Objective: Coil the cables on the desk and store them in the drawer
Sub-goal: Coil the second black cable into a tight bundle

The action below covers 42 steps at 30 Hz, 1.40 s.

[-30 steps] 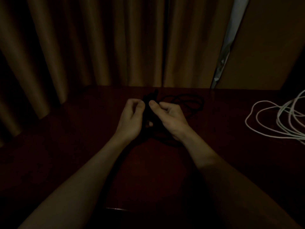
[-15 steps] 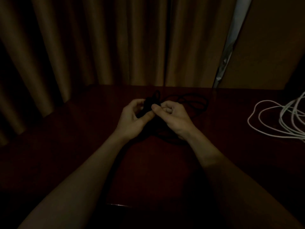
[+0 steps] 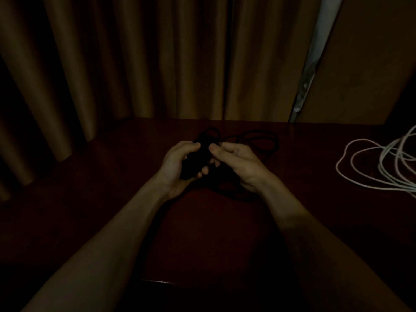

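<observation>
Hands have parted slightly: left hand (image 3: 176, 164) curls round the bundled thin black cable (image 3: 198, 157) above the middle of the dark reddish wooden desk (image 3: 213, 233); right hand (image 3: 239, 164) pinches 1 strand; looped white cable (image 3: 369, 167) lies at its right edge.

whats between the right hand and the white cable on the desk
In the head view, loose loops of the black cable lie just past the right hand; from there to the white cable only bare desk shows.
</observation>
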Each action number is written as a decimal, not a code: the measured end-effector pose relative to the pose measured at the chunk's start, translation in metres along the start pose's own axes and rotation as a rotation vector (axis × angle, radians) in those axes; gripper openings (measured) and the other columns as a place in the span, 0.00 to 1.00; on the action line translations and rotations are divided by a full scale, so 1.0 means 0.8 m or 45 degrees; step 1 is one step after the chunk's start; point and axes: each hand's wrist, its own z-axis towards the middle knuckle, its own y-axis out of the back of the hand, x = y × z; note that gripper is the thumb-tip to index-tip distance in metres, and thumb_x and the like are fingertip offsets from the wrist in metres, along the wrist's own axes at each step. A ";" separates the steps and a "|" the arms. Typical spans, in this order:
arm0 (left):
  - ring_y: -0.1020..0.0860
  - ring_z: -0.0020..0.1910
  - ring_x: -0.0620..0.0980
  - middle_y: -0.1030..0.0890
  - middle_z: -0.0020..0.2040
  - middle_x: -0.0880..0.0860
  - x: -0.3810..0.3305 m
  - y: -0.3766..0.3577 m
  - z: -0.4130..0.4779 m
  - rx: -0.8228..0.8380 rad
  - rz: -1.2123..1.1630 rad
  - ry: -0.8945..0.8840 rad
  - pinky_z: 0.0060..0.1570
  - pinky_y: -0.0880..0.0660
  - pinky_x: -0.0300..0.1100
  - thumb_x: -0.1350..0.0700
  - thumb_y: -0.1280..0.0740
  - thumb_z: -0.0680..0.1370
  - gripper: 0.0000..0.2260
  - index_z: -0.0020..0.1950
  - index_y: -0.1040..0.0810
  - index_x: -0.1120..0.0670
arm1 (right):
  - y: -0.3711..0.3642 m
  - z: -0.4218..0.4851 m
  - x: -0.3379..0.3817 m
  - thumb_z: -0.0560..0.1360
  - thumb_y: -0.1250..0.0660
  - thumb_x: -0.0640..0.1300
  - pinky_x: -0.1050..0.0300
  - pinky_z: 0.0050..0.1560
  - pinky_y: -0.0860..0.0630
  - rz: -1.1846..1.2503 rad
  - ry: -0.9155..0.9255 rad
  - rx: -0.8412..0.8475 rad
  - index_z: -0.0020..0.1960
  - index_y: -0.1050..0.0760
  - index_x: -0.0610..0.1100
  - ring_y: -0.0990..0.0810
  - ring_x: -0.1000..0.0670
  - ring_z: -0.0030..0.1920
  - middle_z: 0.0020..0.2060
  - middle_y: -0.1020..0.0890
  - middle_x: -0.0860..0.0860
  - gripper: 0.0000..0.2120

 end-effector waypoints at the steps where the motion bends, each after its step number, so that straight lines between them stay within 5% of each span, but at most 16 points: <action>1: 0.22 0.33 0.52 0.18 0.45 0.60 0.000 -0.001 -0.001 -0.019 0.035 -0.001 0.31 0.27 0.40 0.49 0.34 0.79 0.16 0.60 0.25 0.59 | 0.000 -0.001 0.001 0.73 0.28 0.57 0.58 0.45 0.22 0.000 -0.006 0.002 0.51 0.19 0.38 0.18 0.51 0.41 0.39 0.17 0.48 0.22; 3: 0.20 0.33 0.53 0.17 0.43 0.60 0.000 -0.005 -0.002 -0.101 0.113 -0.033 0.31 0.26 0.42 0.53 0.36 0.83 0.07 0.54 0.27 0.56 | -0.001 -0.001 0.001 0.74 0.28 0.56 0.60 0.42 0.22 -0.010 0.002 -0.039 0.52 0.19 0.33 0.18 0.51 0.39 0.39 0.16 0.46 0.24; 7: 0.17 0.42 0.47 0.16 0.43 0.49 0.007 0.002 -0.002 -0.308 0.548 -0.283 0.43 0.22 0.43 0.57 0.33 0.83 0.05 0.49 0.20 0.56 | -0.005 0.001 -0.008 0.78 0.27 0.53 0.54 0.43 0.21 -0.102 0.061 -0.201 0.56 0.22 0.28 0.18 0.45 0.41 0.45 0.17 0.31 0.26; 8: 0.16 0.46 0.44 0.15 0.47 0.46 0.009 0.004 -0.002 -0.318 0.665 -0.336 0.47 0.22 0.41 0.58 0.31 0.81 0.03 0.53 0.18 0.53 | -0.007 0.003 -0.009 0.77 0.26 0.53 0.56 0.41 0.20 -0.122 0.071 -0.237 0.58 0.22 0.29 0.17 0.47 0.39 0.41 0.16 0.34 0.25; 10: 0.18 0.54 0.39 0.16 0.55 0.44 0.015 0.003 -0.003 -0.354 0.885 -0.434 0.53 0.21 0.38 0.55 0.24 0.77 0.15 0.62 0.20 0.48 | -0.009 0.005 -0.010 0.76 0.25 0.52 0.63 0.37 0.23 -0.158 0.071 -0.294 0.60 0.22 0.33 0.18 0.55 0.34 0.31 0.18 0.49 0.24; 14: 0.19 0.54 0.37 0.18 0.58 0.44 0.019 -0.004 -0.004 -0.451 1.137 -0.623 0.51 0.22 0.32 0.47 0.20 0.71 0.27 0.67 0.22 0.51 | -0.011 0.010 -0.013 0.75 0.24 0.55 0.68 0.36 0.27 -0.261 0.105 -0.353 0.65 0.24 0.34 0.21 0.63 0.30 0.24 0.21 0.60 0.29; 21: 0.22 0.55 0.30 0.19 0.58 0.41 0.016 -0.004 -0.001 -0.378 0.934 -0.528 0.51 0.28 0.22 0.55 0.22 0.76 0.19 0.65 0.22 0.52 | -0.009 0.003 -0.004 0.75 0.23 0.50 0.59 0.38 0.22 -0.257 0.141 -0.344 0.54 0.19 0.36 0.19 0.53 0.33 0.30 0.20 0.49 0.19; 29: 0.15 0.56 0.55 0.15 0.59 0.58 0.001 0.001 -0.001 -0.297 0.242 -0.242 0.55 0.17 0.50 0.61 0.27 0.79 0.13 0.64 0.18 0.56 | -0.003 -0.003 0.009 0.79 0.27 0.46 0.57 0.45 0.17 -0.323 0.104 -0.149 0.60 0.24 0.39 0.13 0.51 0.43 0.45 0.13 0.49 0.15; 34: 0.14 0.55 0.56 0.14 0.56 0.57 -0.001 0.002 -0.003 -0.221 0.208 -0.174 0.51 0.18 0.46 0.62 0.31 0.81 0.10 0.62 0.18 0.57 | -0.002 -0.001 0.007 0.78 0.26 0.49 0.47 0.54 0.17 -0.585 0.142 -0.119 0.56 0.25 0.46 0.14 0.51 0.48 0.44 0.15 0.55 0.12; 37: 0.15 0.56 0.54 0.14 0.58 0.56 0.004 0.002 -0.002 -0.182 0.234 -0.158 0.50 0.19 0.45 0.52 0.27 0.77 0.14 0.62 0.17 0.55 | -0.005 0.003 0.000 0.76 0.27 0.54 0.41 0.56 0.21 -0.759 0.190 -0.146 0.54 0.26 0.53 0.18 0.49 0.53 0.42 0.16 0.59 0.11; 42: 0.15 0.56 0.49 0.15 0.59 0.52 0.009 0.000 0.002 -0.334 0.358 -0.268 0.50 0.18 0.41 0.51 0.25 0.77 0.16 0.62 0.17 0.54 | -0.011 0.009 -0.008 0.78 0.27 0.50 0.53 0.59 0.29 -0.774 0.240 -0.260 0.62 0.24 0.50 0.25 0.51 0.61 0.45 0.17 0.61 0.15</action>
